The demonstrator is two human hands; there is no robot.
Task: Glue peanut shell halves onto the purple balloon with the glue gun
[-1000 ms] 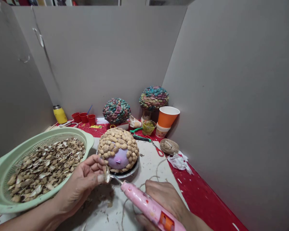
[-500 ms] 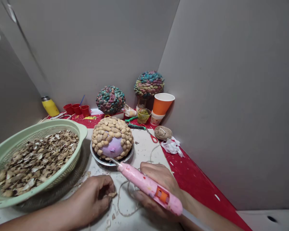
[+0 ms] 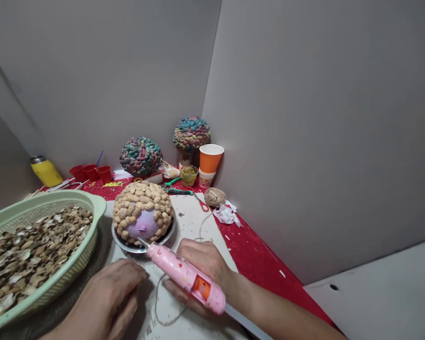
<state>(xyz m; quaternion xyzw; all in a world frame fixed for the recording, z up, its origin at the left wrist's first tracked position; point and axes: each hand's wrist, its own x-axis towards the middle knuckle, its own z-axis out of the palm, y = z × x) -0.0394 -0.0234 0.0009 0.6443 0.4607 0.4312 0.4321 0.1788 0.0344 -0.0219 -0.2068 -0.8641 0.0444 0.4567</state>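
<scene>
Left hand: the left hand (image 3: 108, 295) is palm down with fingers curled, low beside the basket; whether it holds anything I cannot tell.
Right hand: the right hand (image 3: 210, 264) is wrapped around the pink glue gun (image 3: 173, 267), a glossy, stained tube with an orange-edged window and a translucent stick behind.
Nozzle: its thin metal tip points away from the right hand, close to the front of the shell-covered balloon (image 3: 145, 222).
Balloon: ahead of both hands, between them and the coloured balls; round, smooth and purple around its knot, elsewhere crusted with bumpy tan peanut shells.
Dish: a shiny, round metal dish (image 3: 172, 232) under the balloon.
Basket: pale green perforated plastic basket (image 3: 99, 208) at left, heaped with dry, broken brown shells (image 3: 38, 250).
Table: pale sheet (image 3: 189, 217) over red covering (image 3: 265, 269); loose twine (image 3: 157, 302) loops near the right hand.
Middle right: coiled fibre twine ball (image 3: 215, 197), crumpled white tissue (image 3: 227, 214), red-handled scissors (image 3: 204, 206).
Back: two knobbly multicoloured balls (image 3: 140, 156), orange paper cup (image 3: 211, 159), red cups (image 3: 104, 174), yellow bottle (image 3: 46, 172).
</scene>
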